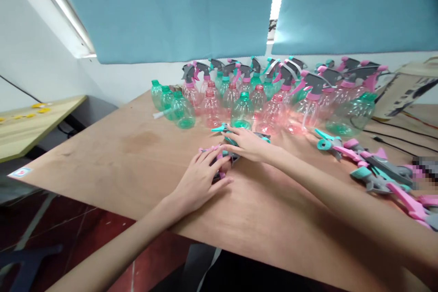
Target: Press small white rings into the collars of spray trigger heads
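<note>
My left hand (202,177) lies over a pink and grey spray head (219,164) on the wooden table, its thumb held apart and its fingers stretched out. Most of that spray head is hidden beneath the fingers. Just beyond it, my right hand (249,143) rests with extended fingers across teal and grey spray heads (224,128). Their ends show past the fingertips and behind the hand. The two hands nearly meet. A green bottle (242,109) without a spray head stands right behind my right hand.
Pink and green bottles stand toward the back, several capped with spray heads (313,83), others uncapped (185,110). Loose spray heads (372,164) lie along the right side near black cables (393,146). A pale container (404,86) stands at the back right. A yellowish board (41,123) is at left.
</note>
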A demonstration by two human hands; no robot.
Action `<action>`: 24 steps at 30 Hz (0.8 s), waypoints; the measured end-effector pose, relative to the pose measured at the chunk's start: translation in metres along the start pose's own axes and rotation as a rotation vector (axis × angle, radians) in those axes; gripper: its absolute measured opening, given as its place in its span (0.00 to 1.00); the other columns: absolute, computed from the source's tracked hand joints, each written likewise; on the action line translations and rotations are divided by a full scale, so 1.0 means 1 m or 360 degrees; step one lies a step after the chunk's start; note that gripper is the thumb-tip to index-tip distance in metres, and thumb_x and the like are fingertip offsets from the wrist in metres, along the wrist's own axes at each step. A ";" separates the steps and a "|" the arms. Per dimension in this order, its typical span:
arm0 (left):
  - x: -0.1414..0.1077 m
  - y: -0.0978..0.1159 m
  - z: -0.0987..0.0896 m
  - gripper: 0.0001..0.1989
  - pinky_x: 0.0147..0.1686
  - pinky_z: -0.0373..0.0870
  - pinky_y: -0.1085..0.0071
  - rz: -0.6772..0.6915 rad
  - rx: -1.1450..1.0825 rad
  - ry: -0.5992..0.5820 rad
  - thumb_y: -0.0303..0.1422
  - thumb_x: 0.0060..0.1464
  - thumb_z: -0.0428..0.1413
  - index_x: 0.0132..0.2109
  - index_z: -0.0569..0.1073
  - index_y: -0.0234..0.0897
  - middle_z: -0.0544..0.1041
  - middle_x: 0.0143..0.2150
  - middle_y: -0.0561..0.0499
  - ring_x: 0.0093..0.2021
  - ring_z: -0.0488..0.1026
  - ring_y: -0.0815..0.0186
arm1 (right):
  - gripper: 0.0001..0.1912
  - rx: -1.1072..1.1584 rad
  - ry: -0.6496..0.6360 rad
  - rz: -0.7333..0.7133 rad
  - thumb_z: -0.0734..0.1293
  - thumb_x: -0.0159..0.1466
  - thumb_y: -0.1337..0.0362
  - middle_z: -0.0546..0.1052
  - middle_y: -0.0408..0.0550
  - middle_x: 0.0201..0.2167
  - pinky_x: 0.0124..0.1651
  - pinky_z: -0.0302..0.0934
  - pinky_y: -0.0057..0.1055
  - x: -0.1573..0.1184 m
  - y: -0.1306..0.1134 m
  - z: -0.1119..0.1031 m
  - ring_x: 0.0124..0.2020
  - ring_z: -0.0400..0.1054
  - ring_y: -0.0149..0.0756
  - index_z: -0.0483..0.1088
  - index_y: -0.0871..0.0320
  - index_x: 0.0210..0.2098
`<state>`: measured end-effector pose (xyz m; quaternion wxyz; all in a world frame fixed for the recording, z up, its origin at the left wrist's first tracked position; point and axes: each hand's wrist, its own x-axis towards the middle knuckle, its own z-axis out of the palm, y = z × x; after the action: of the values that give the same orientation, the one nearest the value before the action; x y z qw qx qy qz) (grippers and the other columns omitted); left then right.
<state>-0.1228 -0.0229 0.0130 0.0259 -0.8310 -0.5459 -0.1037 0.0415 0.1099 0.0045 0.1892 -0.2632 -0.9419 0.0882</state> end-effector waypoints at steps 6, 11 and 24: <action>0.001 -0.017 0.007 0.29 0.61 0.50 0.49 -0.0182 0.0116 0.0031 0.46 0.60 0.48 0.64 0.54 0.40 0.58 0.65 0.40 0.66 0.51 0.52 | 0.28 -0.0062 -0.0058 0.0033 0.49 0.68 0.46 0.62 0.56 0.61 0.62 0.31 0.61 -0.018 -0.006 0.001 0.62 0.54 0.51 0.72 0.55 0.47; 0.007 -0.022 0.007 0.32 0.60 0.52 0.47 -0.0155 0.0129 0.0100 0.47 0.58 0.49 0.64 0.54 0.38 0.59 0.64 0.37 0.65 0.53 0.50 | 0.21 -0.0076 0.0000 0.0086 0.50 0.70 0.54 0.73 0.46 0.50 0.63 0.29 0.55 -0.024 -0.013 -0.008 0.56 0.63 0.40 0.72 0.50 0.44; 0.018 0.009 -0.002 0.16 0.61 0.45 0.46 0.0180 0.0192 0.0219 0.39 0.58 0.53 0.50 0.70 0.36 0.72 0.52 0.43 0.53 0.66 0.53 | 0.15 -0.0135 0.0022 0.0576 0.65 0.61 0.57 0.76 0.54 0.37 0.33 0.59 0.33 -0.008 -0.021 -0.007 0.37 0.71 0.44 0.67 0.60 0.44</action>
<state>-0.1075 -0.0105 0.0188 0.1193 -0.8484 -0.5001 -0.1260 0.0405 0.0883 0.0142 0.1655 -0.4367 -0.8807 0.0793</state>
